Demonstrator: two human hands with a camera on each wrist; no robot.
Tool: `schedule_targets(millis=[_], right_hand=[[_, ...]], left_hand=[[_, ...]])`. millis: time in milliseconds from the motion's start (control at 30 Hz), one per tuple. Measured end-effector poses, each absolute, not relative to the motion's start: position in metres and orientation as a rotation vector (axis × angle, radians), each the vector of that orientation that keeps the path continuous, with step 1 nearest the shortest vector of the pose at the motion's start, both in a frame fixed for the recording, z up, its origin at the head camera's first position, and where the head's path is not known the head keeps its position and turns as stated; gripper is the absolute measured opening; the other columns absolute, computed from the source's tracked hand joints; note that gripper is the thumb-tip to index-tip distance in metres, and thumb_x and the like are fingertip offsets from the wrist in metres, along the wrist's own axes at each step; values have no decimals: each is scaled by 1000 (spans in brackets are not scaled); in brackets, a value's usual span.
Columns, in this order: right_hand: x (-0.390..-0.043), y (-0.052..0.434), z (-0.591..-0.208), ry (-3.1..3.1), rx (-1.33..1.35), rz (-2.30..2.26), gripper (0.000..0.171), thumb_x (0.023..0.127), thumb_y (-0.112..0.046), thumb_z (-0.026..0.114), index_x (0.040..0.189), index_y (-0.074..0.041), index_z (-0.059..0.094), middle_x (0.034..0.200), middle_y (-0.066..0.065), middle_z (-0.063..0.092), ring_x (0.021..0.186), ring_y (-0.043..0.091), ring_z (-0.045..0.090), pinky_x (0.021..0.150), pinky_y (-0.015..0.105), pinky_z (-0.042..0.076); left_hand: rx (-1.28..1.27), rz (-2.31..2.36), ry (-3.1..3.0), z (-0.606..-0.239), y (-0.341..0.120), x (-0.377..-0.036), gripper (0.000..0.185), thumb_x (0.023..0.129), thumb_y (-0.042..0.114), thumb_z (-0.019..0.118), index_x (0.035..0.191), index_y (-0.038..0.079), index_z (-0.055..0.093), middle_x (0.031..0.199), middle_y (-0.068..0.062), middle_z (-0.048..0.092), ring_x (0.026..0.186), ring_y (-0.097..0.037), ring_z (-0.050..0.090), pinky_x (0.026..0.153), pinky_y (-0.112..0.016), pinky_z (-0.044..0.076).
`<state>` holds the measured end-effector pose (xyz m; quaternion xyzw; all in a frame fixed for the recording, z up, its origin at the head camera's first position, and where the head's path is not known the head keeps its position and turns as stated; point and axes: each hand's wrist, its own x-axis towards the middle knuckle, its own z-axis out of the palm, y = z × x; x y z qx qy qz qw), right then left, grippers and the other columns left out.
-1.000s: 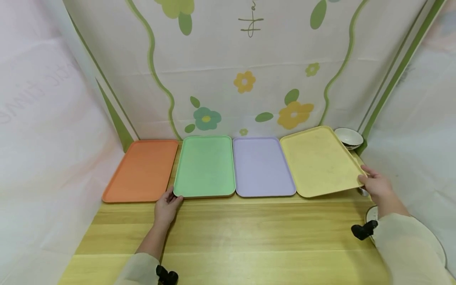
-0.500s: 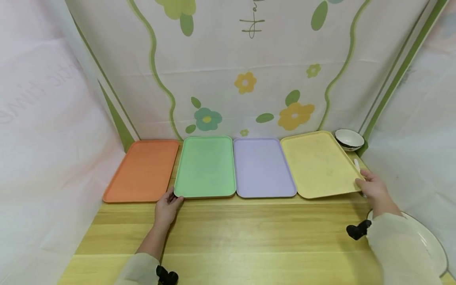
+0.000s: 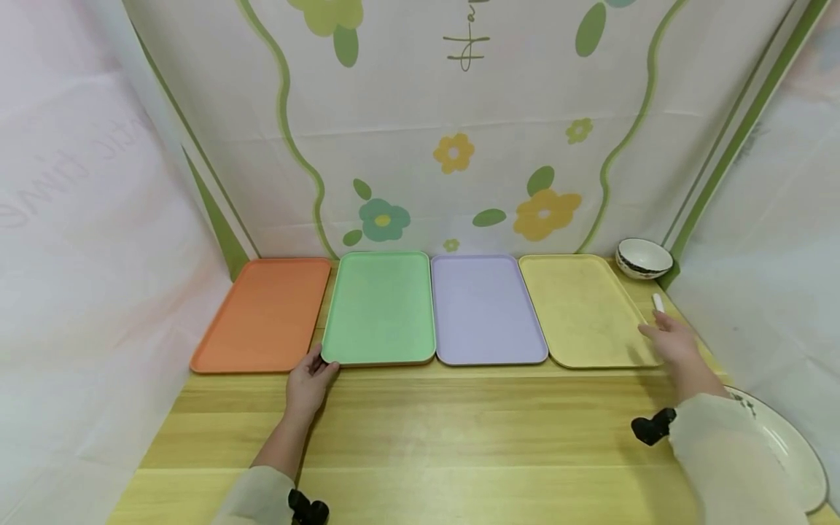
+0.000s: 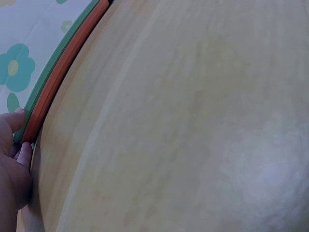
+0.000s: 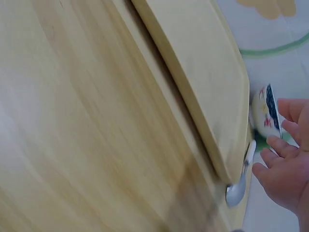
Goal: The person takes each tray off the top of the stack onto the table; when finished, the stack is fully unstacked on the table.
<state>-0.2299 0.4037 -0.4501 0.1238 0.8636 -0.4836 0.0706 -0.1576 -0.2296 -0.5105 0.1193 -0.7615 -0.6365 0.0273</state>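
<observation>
My left hand pinches the near left corner of a green tray. The left wrist view shows an orange tray stacked beneath it, thumb on top and fingers below. At the right, my right hand hovers by the near right corner of a yellow tray, which lies flat. Its fingers are spread and loosely bent in the right wrist view, holding nothing. Just beyond that tray's right edge lies a spoon with a white handle. A lilac tray sits between the green and yellow ones.
Another orange tray lies at the left end of the row. A patterned white bowl stands in the back right corner. A large white plate is partly behind the right sleeve. Printed cloth walls enclose the wooden table.
The yellow tray's raised, skewed right side has come down flat and in line with the others. My right hand has moved left and let go of it. The left hand stays put.
</observation>
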Motion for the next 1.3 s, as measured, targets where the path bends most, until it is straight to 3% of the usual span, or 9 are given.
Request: schedule_targets(millis=[200, 433, 733, 1300], right_hand=[[-238, 356, -439, 2647, 230, -1424, 74, 105, -41, 39, 156, 0, 4, 158, 33, 6, 144, 54, 11, 117, 66, 22], [-246, 296, -441, 2566, 124, -1564, 71, 104, -34, 45, 157, -4, 9, 161, 27, 13, 146, 48, 18, 120, 61, 24], [-252, 223, -451, 2496, 100, -1695, 62, 102, -14, 50, 155, 0, 21, 157, 27, 28, 145, 41, 29, 122, 50, 28], [-249, 113, -474, 2496, -116, -1670, 54, 95, -8, 60, 145, 3, 42, 143, 27, 49, 128, 41, 52, 108, 47, 48]], left_hand=[[366, -1979, -2347, -512, -231, -157, 66, 98, 8, 58, 153, -2, 24, 158, -23, 27, 146, -37, 29, 116, -42, 33], [372, -1981, -2346, -511, -231, -156, 66, 98, 8, 59, 153, -2, 24, 158, -24, 26, 146, -38, 28, 117, -43, 33], [372, -1981, -2343, -510, -230, -157, 66, 98, 9, 60, 153, -3, 25, 157, -24, 28, 146, -37, 29, 117, -41, 34], [374, -1953, -2343, -512, -229, -158, 66, 97, 7, 61, 152, -5, 27, 155, -26, 31, 144, -39, 32, 116, -44, 34]])
